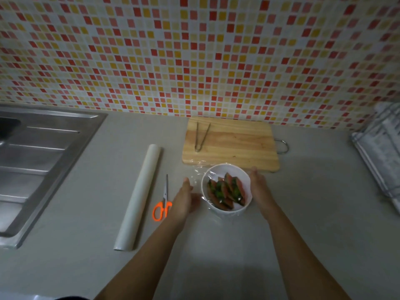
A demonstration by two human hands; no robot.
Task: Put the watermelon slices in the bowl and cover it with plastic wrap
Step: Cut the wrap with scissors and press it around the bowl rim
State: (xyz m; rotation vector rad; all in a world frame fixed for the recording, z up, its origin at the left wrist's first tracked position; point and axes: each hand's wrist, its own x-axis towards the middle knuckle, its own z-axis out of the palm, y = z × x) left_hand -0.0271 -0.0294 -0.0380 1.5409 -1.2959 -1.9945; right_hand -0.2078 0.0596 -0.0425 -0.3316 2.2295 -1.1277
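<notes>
A white bowl (244,180) stands on the grey counter and holds several watermelon slices (227,189) with red flesh and green rind. A sheet of clear plastic wrap (195,176) lies over the bowl's top and hangs crumpled at its left side. My left hand (186,198) is flat just left of the bowl, fingers straight, by the loose wrap. My right hand (258,187) presses flat against the bowl's right wall. Whether either hand pinches the film is hard to tell.
A roll of plastic wrap (138,198) lies left of orange-handled scissors (163,204). Behind the bowl, a wooden cutting board (236,144) carries metal tongs (200,136). A steel sink (39,161) fills the left; a dish rack (381,154) stands at the right edge.
</notes>
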